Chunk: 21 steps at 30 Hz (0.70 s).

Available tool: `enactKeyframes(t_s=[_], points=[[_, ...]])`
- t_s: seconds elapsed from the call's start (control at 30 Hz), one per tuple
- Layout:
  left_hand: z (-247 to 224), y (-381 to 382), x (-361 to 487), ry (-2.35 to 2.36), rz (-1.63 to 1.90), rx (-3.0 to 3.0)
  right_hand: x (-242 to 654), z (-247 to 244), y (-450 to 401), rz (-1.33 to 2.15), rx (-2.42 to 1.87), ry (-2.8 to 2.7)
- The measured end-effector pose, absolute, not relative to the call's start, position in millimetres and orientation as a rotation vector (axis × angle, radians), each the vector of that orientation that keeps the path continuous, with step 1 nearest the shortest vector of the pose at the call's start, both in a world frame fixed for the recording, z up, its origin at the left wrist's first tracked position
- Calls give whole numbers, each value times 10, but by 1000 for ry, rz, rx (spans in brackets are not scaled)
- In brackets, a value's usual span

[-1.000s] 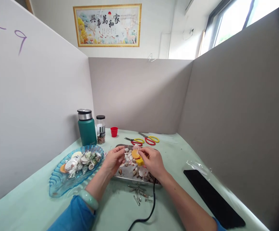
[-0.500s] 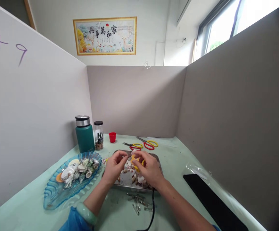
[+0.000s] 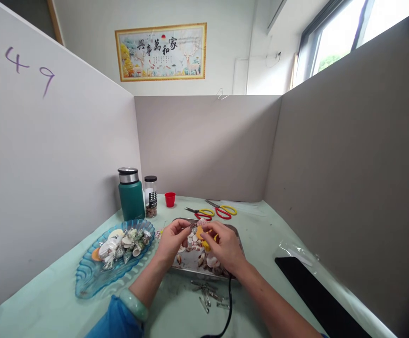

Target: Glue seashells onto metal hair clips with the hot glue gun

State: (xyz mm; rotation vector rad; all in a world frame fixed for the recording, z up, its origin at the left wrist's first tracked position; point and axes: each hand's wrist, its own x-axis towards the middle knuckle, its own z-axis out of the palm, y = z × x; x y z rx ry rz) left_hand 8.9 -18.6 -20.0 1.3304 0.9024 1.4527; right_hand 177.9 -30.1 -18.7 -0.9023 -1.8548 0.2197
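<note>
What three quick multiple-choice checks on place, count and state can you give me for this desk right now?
1. Where does the green flask stand?
A. Left of the clear jar, at the back
B. On the black mat
C. Inside the metal tray

2. How many pairs of scissors lie behind the metal tray?
A. One
B. Two
C. Four

3. How is the left hand placed?
A. Flat on the blue glass dish
B. Gripping the flask
C. Raised over the tray, fingers pinched near the right hand

Answers: 1 A, the flask and jar stand side by side. 2 B, two pairs with red and yellow handles. 3 C, both hands meet above the shells.
</note>
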Motion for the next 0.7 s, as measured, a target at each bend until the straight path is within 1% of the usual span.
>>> enactKeyframes(t_s=[0.3,0.53,0.7], points=[[-244,-215,137,817,1415,1287,1729,-199,-320,244,-884,-1876],[-211,-248,181,869,1368,1286,1721,-198,-325,290,-904,-1823],[-202,-246,145,831,1344,1297,1737,-176,-315,236,-930,-1800]])
